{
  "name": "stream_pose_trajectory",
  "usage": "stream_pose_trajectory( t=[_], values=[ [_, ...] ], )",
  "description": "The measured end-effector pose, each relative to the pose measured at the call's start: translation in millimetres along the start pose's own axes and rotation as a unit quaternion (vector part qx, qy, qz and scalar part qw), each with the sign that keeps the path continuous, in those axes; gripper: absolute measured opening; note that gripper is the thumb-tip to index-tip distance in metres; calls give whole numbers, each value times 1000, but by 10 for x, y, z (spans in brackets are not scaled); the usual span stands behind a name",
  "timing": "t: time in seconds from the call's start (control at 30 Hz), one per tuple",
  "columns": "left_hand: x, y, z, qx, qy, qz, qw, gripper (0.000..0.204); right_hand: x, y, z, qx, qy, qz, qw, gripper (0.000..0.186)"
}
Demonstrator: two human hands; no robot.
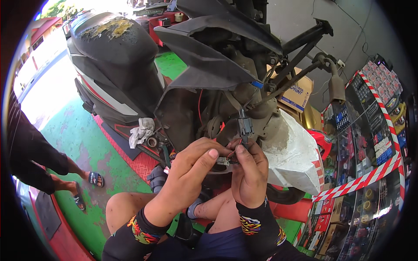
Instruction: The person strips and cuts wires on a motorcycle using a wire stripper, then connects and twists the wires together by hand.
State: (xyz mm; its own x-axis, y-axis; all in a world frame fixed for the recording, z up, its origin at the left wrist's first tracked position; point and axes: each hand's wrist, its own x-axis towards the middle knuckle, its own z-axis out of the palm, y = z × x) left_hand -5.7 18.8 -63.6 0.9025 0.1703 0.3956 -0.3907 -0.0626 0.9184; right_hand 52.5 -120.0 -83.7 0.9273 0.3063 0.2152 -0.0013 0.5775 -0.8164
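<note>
Both hands work tight under the scooter's black fairing edge (204,65), left hand (191,167) pinching a small grey plug (223,161), right hand (250,174) gripping the dark connector (245,126), barely any room around.

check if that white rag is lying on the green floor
No, the white rag is draped on the scooter's lower frame, above the red mat, not on the green floor.

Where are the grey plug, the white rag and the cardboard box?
grey plug (245,125), head view, middle of its body.
white rag (141,131), head view, middle of the crumpled cloth.
cardboard box (300,93), head view, its front face.
</note>
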Motion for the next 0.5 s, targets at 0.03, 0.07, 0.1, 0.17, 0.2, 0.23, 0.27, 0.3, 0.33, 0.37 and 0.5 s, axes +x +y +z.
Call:
stream_pose_trajectory(
  t=[0.03,0.07,0.1,0.17,0.2,0.23,0.27,0.3,0.33,0.37,0.5],
  values=[
    [-4,6,-7,0,1,2,1000,33,-2,3,4,-5,-3,-1,1000,16],
    [-8,14,-14,3,-1,0,1000,33,0,12,6,-5,-5,-2,1000,16],
    [-9,21,-17,5,-4,-1,1000,32,2,19,6,-9,0,-3,1000,16],
    [-8,22,-14,3,0,-4,1000,32,0,21,13,-13,4,-6,1000,16],
    [-9,20,-12,2,3,-8,1000,31,-3,19,19,-8,-4,-6,1000,16],
    [-14,9,-10,2,4,-6,1000,31,-6,16,28,-2,-12,-6,1000,16],
    [-23,-5,-7,2,7,-28,1000,29,-8,15,43,-3,-14,-6,1000,16],
    [-23,-9,-2,0,9,-49,999,27,-10,15,57,8,-10,-3,1000,17],
    [-20,4,4,-1,9,-47,999,27,-11,14,68,19,-7,1,1000,17],
    [-15,20,11,8,3,-65,998,23,-11,14,67,19,-7,-1,1000,17],
    [-22,26,47,1,8,-83,997,14,-11,48,19,16,-11,3,1000,19]
  ],
)
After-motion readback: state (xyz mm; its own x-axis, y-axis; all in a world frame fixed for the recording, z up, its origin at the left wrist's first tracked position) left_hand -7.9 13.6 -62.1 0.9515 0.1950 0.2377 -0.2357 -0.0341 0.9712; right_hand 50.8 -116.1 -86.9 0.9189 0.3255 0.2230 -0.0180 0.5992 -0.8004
